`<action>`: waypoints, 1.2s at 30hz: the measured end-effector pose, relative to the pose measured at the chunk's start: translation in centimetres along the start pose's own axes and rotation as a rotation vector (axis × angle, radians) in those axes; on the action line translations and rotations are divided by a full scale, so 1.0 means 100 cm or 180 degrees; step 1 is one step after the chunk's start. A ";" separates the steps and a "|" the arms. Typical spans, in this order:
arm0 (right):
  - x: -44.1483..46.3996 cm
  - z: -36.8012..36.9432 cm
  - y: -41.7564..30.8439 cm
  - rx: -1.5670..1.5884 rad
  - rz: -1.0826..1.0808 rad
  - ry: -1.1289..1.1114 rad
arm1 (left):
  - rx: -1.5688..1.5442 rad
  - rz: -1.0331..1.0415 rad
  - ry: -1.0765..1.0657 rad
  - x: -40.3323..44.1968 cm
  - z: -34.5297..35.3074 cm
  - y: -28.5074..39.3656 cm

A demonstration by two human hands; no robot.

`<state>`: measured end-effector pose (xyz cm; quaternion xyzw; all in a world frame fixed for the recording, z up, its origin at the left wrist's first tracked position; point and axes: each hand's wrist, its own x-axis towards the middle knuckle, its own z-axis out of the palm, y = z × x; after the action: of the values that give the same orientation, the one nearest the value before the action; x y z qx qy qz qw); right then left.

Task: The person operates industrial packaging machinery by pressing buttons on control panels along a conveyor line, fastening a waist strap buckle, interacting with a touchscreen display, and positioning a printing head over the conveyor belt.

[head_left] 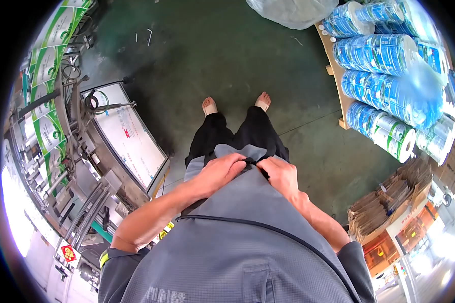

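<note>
My left hand (220, 171) is closed at my waist, its thumb and fingers pinched on a black strap (251, 161). Close beside it, my right hand (279, 174) also has its fingers curled on the strap, at the other side. The grey shirt (227, 242) is bunched up around both hands, and its hem hangs over my black trousers (212, 136). A thin black cord (268, 225) runs across the shirt below the hands. Whether the strap has a buckle is hidden by the fingers.
A metal machine carrying a green-and-white printed film (48, 101) stands at the left, with a white panel (126, 134) on its side. Wrapped blue rolls (374, 53) lie on a wooden pallet (338, 81) at the right. Stacked flattened cardboard (384, 197) is nearer.
</note>
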<state>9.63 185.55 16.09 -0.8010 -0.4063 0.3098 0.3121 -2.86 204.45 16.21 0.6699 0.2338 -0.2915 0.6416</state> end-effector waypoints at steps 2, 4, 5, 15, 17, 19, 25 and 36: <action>-0.001 0.001 -0.002 0.0013 0.0028 0.0009 | -0.0124 0.0036 0.0030 -0.002 0.003 0.000; 0.000 0.001 -0.003 0.0064 -0.0063 0.0107 | 0.0030 0.0235 0.0146 -0.001 0.006 -0.003; -0.001 0.000 -0.004 0.0067 -0.0059 0.0099 | 0.0024 0.0228 0.0145 -0.001 0.007 -0.004; -0.003 -0.009 -0.006 -0.0025 -0.0153 0.0014 | -0.0350 0.0528 0.0298 0.002 0.012 -0.005; -0.002 -0.010 -0.006 -0.0038 -0.0143 -0.0018 | -0.0310 0.0616 0.0322 0.004 0.012 -0.009; -0.002 -0.014 -0.007 0.0025 -0.0142 -0.0002 | -0.0046 0.0921 0.0404 0.006 0.012 -0.013; 0.001 -0.027 -0.004 0.1774 0.1883 -0.0531 | 0.0082 0.0730 0.0338 0.005 0.008 -0.007; 0.012 -0.012 -0.006 0.0378 0.1909 -0.0418 | 0.0351 0.0686 0.0466 0.011 0.013 0.014</action>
<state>10.87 186.55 16.97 -0.8437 -0.1524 0.4624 0.2261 -1.24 203.01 16.44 0.7449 0.1902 -0.1836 0.6126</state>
